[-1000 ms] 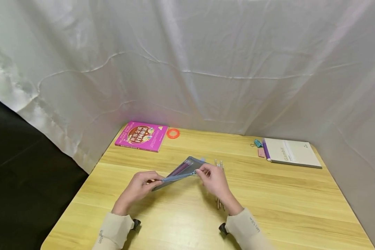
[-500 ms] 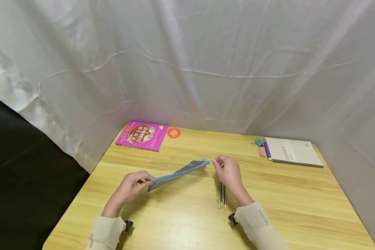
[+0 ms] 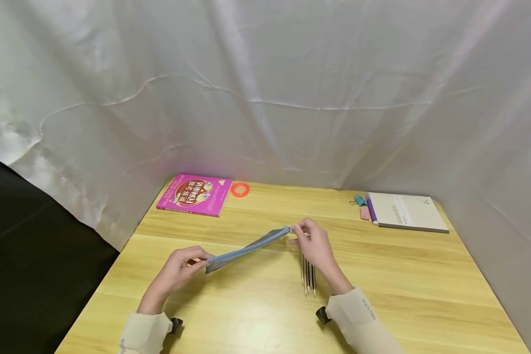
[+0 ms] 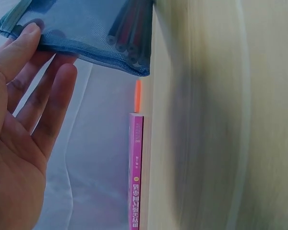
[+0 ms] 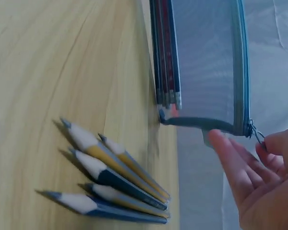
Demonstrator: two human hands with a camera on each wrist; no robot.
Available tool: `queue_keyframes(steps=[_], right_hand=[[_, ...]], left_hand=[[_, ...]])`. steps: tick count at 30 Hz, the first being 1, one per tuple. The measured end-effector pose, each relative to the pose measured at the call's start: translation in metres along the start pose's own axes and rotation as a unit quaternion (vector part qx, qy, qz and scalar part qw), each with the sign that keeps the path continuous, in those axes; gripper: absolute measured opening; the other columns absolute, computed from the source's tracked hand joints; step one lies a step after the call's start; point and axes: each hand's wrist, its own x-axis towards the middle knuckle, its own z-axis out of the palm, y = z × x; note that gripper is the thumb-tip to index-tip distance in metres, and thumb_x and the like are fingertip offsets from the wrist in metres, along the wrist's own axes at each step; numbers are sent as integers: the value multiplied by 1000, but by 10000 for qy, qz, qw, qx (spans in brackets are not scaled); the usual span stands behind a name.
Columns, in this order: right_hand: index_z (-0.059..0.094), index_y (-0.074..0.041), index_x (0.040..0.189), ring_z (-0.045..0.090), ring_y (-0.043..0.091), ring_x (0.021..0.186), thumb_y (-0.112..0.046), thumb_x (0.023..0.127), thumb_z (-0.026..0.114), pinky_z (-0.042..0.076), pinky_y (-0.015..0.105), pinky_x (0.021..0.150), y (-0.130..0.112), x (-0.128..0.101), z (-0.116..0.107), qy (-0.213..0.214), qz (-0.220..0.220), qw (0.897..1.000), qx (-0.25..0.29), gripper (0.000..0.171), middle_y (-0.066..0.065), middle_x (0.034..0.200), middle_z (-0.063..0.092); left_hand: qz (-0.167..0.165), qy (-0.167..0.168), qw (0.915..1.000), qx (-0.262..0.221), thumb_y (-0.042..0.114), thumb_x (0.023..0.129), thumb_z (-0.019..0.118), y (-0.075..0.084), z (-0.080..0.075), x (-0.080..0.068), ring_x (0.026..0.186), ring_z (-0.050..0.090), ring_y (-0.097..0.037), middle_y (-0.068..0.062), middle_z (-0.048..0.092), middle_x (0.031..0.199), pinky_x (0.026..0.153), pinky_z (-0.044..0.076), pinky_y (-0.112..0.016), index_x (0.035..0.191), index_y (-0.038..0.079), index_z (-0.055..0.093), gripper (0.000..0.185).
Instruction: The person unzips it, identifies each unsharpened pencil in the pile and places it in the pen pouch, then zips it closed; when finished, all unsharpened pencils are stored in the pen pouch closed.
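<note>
Pinched at both ends, a blue mesh zip pencil pouch [image 3: 248, 249] stands mid-desk: left hand [image 3: 177, 269] grips one end, right hand [image 3: 315, 246] pinches the zipper pull [image 5: 255, 132]. Loose sharpened wooden pencils [image 3: 308, 275] lie beside it on the light wooden desk [image 3: 402, 280].

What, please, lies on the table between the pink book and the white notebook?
In the head view, an orange tape ring beside the pink book, then bare wood, then a teal binder clip by the white notebook.
</note>
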Motion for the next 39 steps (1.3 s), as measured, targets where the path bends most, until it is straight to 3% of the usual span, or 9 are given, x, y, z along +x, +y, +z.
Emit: queue_keyframes(steps=[2,5,14,18,23,30,36,39], right_hand=[[60,3,104,75,47,94,-10,107,56,65,44,80,-1,0,2,-31,71,9988,487,14,28,115,71],[59,6,103,74,49,96,-6,107,56,65,41,82,-2,0,3,51,109,9965,831,13,29,112,70],[55,4,95,73,48,101,-6,101,67,65,36,86,0,-4,4,-29,134,9932,1158,17,25,110,67],[54,3,93,74,43,101,-5,98,70,64,35,86,0,-6,3,-76,189,9917,1271,19,23,110,68],[57,0,97,76,37,97,-5,95,75,66,40,84,0,-9,3,-46,249,9927,1182,19,17,110,69],[63,-4,109,74,18,87,-10,90,81,62,36,75,1,-16,5,23,395,9966,727,26,11,107,64],[66,-1,112,75,26,89,-9,91,80,61,29,72,-6,-17,5,26,364,9966,736,27,15,106,67],[67,-2,112,75,21,86,-12,92,80,63,31,76,-5,-19,8,45,330,9959,838,26,13,104,67]], left_hand=[[5,2,10000,4,-4,91,73,-1,-1,0,76,68,-12,2,75,92,66,60,-24,100,15,79,21],[-69,16,10000,-2,-3,91,73,-2,-1,0,78,66,-6,1,75,94,67,61,-24,101,15,79,21],[-463,192,9987,46,5,94,74,-6,2,-3,81,62,-3,4,74,97,61,56,-23,101,19,79,17],[-664,215,9975,-55,7,95,73,-5,2,-4,80,63,-4,5,74,98,65,57,-24,102,19,79,15],[-737,374,9965,123,7,97,71,-7,5,-3,87,66,-5,4,74,100,76,60,-25,105,17,78,14],[-907,537,9940,290,11,98,72,-9,7,2,94,67,-6,5,73,103,89,62,-30,109,17,76,13],[-1029,658,9924,159,23,100,72,-11,2,10,95,65,-5,5,72,104,91,61,-25,111,17,76,13],[-1081,715,9915,111,23,101,70,-11,2,10,97,66,-4,1,73,106,91,60,-23,111,15,76,15]])
